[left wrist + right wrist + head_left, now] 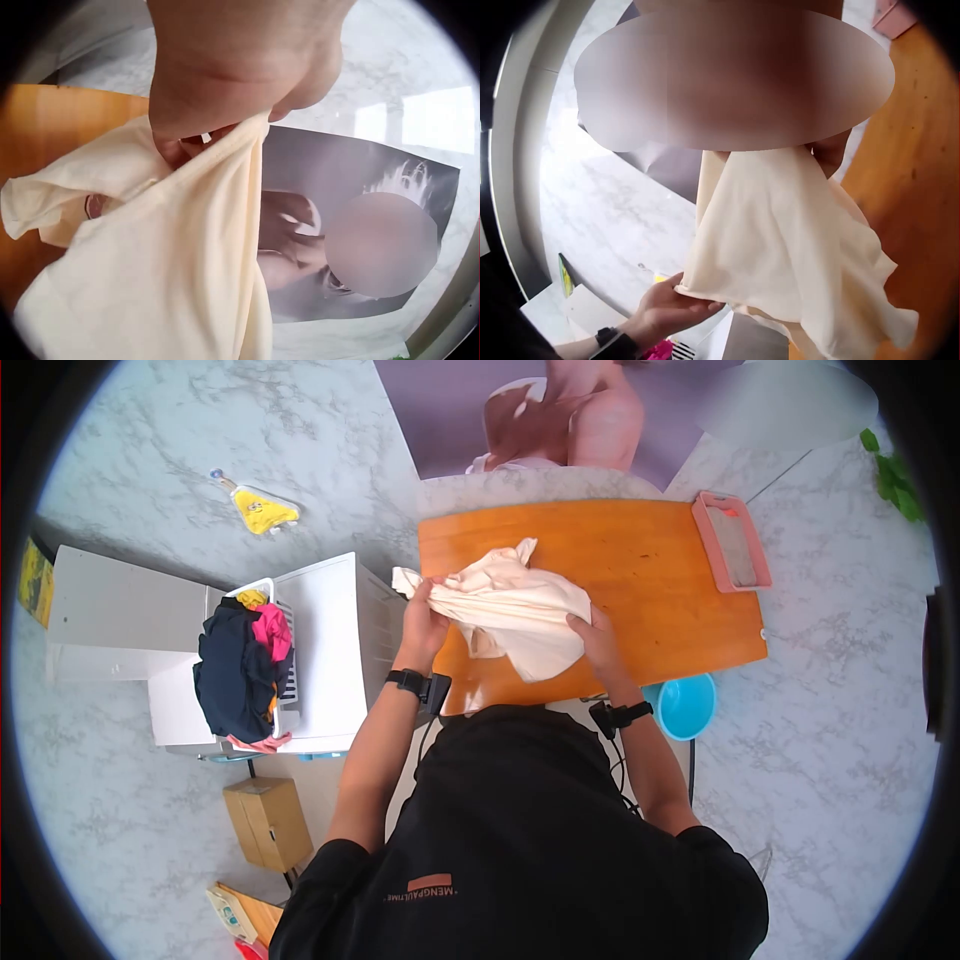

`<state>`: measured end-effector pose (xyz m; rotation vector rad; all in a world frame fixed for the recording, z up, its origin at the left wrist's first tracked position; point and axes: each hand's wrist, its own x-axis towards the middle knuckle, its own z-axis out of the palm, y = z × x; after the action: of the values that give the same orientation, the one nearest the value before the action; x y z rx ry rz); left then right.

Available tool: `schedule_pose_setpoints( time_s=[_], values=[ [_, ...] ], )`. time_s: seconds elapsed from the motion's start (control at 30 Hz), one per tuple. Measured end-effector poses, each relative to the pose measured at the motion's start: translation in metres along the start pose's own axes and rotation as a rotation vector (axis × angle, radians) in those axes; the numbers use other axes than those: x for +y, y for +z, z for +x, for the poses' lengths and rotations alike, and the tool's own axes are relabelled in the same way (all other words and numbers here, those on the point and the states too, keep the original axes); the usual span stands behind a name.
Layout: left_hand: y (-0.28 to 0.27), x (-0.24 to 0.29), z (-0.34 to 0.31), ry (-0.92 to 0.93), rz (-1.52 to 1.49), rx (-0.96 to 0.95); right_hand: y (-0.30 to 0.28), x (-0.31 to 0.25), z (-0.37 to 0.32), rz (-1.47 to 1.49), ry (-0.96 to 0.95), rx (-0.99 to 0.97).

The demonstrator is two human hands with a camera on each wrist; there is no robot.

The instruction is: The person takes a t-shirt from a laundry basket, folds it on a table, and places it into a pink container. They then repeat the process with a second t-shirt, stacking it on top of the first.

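A cream T-shirt [530, 610] hangs loosely bunched between my two hands over the wooden table [660, 570]. At its left end, my left hand [425, 622] pinches the edge, thumb on top, and the cloth is drawn into folds from there. My right hand [597, 640] grips the opposite side, with the thumb lying over the fabric. In the left wrist view the T-shirt [172, 262] drapes down from the curled fingers, and part of a dark round print shows within a fold. The right wrist view shows the left hand [671, 306] holding the lower corner.
Left of the table, a white basket [288, 680] heaped with dark, pink and yellow clothes stands on a white cabinet [330, 650]. A pink tray [764, 565] sits at the table's right edge. A blue bucket [687, 707] and a cardboard box [268, 823] are lower down.
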<state>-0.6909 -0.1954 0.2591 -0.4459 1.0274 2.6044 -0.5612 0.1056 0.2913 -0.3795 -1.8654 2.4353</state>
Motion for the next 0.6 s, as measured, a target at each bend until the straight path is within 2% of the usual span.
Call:
schedule_pose_setpoints(
  time_s=[0.07, 0.1, 0.17, 0.23, 0.27, 0.33, 0.4, 0.47, 0.5, 0.53, 0.6],
  values=[
    [-0.01, -0.025, -0.004, -0.102, 0.138, 0.069, -0.025, 0.015, 0.0, 0.043, 0.168, 0.083],
    [-0.021, -0.039, -0.001, -0.109, 0.219, 0.096, -0.037, 0.025, 0.001, 0.042, 0.169, 0.09],
    [-0.035, -0.057, 0.002, -0.109, 0.204, 0.099, -0.058, 0.042, 0.006, 0.229, 0.312, 0.167],
    [-0.04, -0.064, -0.006, -0.105, 0.184, 0.188, -0.075, 0.048, 0.004, 0.217, 0.283, 0.223],
    [-0.043, -0.062, -0.007, -0.105, 0.183, 0.193, -0.084, 0.05, 0.003, 0.204, 0.255, 0.274],
    [-0.051, -0.049, -0.014, -0.099, 0.302, 0.083, -0.107, 0.045, 0.003, 0.286, 0.218, 0.324],
    [-0.058, -0.032, -0.02, -0.116, 0.269, 0.138, -0.132, 0.032, 0.005, 0.366, 0.183, 0.369],
    [-0.066, -0.023, -0.022, 0.008, 0.419, 0.123, -0.151, 0.006, 0.008, 0.427, 0.08, 0.332],
    [-0.054, -0.012, -0.032, -0.005, 0.542, 0.096, -0.155, -0.002, 0.01, 0.427, 0.085, 0.327],
    [-0.057, -0.009, -0.034, -0.005, 0.54, 0.103, -0.158, -0.008, 0.013, 0.341, 0.104, 0.378],
    [-0.062, 0.0, -0.033, -0.188, 1.135, -0.036, -0.163, -0.007, 0.018, 0.251, 0.128, 0.415]
  ],
)
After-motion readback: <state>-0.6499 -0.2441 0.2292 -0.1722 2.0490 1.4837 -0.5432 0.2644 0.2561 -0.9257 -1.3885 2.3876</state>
